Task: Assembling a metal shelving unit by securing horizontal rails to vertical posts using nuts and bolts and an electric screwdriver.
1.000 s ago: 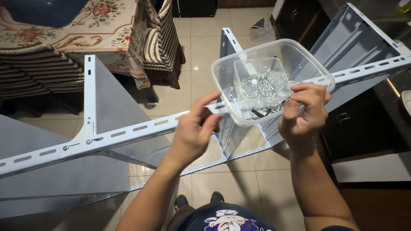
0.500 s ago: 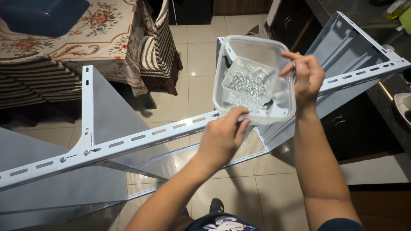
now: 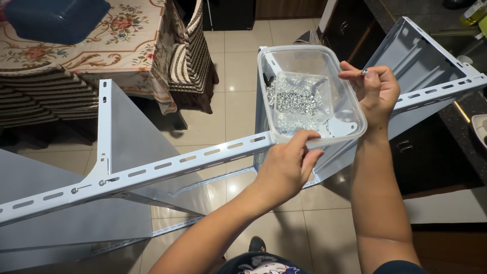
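Our right fingertips (image 3: 361, 76) pinch one small screw (image 3: 363, 72), slippery and easy to drop. Our left hand (image 3: 286, 167) grips the near rim of the clear tub (image 3: 345, 109), light, thin-walled, hardware loose inside, resting on the slotted rail (image 3: 167, 165).

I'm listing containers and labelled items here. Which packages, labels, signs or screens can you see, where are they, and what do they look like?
Clear plastic tub: rectangular, see-through, on the slotted metal rail, left hand at its near rim; holds silvery hardware.
Blue bin: dark blue, rounded, on the floral tablecloth, top left.
Bottle: yellowish, top right corner, partly cut off.
No readable labels, signs or screens show.
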